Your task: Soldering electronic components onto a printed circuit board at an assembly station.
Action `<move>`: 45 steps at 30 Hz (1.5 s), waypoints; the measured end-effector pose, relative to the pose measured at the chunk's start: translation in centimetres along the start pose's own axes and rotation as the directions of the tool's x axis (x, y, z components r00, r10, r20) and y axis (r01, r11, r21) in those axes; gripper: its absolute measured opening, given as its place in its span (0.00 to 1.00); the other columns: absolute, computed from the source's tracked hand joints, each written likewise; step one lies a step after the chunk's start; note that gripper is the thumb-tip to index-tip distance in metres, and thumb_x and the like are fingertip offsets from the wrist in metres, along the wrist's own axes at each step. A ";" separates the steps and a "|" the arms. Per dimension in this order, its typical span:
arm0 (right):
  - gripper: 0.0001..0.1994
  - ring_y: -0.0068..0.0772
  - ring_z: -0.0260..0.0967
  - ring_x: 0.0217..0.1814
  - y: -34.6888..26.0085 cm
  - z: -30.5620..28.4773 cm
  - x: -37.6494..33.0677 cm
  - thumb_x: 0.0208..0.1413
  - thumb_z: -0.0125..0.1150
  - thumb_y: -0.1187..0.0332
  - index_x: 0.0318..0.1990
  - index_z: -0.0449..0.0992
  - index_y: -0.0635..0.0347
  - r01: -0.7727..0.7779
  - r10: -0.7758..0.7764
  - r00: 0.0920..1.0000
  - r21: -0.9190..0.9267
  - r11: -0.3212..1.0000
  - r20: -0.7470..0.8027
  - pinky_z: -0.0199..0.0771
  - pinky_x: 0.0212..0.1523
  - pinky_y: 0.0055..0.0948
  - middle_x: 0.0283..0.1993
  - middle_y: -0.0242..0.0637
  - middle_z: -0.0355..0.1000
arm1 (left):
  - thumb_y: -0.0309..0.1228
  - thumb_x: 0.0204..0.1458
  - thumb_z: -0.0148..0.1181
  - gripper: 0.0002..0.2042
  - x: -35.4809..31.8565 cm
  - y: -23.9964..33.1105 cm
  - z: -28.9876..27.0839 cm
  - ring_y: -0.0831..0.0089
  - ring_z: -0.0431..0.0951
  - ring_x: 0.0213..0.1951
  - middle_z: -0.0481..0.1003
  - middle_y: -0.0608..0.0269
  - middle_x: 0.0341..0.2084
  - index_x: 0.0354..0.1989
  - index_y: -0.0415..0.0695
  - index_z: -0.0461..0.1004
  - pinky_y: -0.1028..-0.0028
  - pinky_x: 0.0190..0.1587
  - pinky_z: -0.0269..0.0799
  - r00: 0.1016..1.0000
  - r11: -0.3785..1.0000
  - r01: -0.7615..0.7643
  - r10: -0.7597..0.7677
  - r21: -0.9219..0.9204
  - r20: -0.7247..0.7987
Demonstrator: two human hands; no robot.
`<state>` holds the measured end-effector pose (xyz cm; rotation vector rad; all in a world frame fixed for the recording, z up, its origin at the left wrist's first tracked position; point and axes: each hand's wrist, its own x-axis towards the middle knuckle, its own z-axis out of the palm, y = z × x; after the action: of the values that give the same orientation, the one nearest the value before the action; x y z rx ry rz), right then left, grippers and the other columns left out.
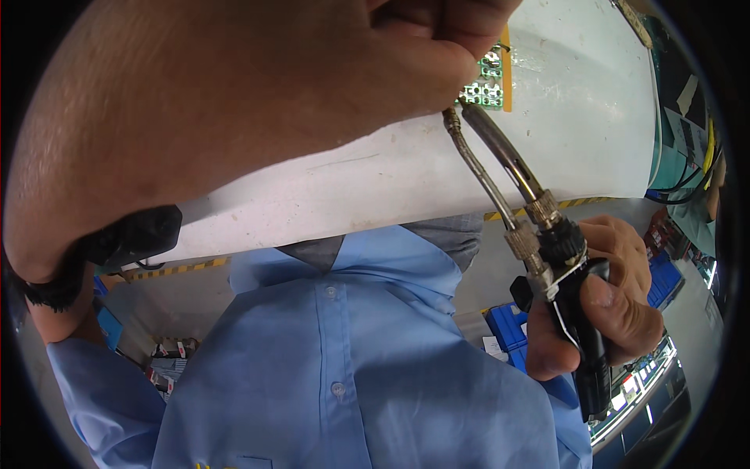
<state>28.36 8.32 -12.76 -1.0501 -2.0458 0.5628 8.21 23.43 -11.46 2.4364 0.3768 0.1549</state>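
My right hand [621,301] is wrapped round the black handle of a soldering gun. The gun's metal barrel [506,154] points up and left, with a thin bent feed tube [478,168] beside it. Both tips end at the near edge of a small green circuit board [489,92] with shiny solder pads. My left hand [422,66] reaches across above the board and covers part of it. Its fingers are curled and partly cut off by the upper edge; what they hold, if anything, is hidden.
The board lies on a white worktable [578,117], next to an orange strip [507,86]. A black device is strapped to my left wrist [137,234]. Blue bins [509,332] stand below on the right. Cables [683,184] hang past the table's right edge.
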 end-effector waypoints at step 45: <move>0.22 0.32 0.64 0.17 -0.1 -0.6 0.5 0.49 0.54 0.46 0.38 0.65 0.56 -0.037 0.037 0.999 0.007 0.999 0.018 0.62 0.20 0.29 0.18 0.38 0.67 | 0.20 0.36 0.64 0.09 -1.6 -0.1 1.4 0.77 0.64 0.21 0.66 0.65 0.18 0.28 0.37 0.73 0.77 0.23 0.57 0.973 0.996 -0.069 0.055 -0.057 -0.223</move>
<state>28.60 8.72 -12.09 -1.0843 -2.0422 0.5998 6.93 22.19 -12.64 2.3745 0.3869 0.4613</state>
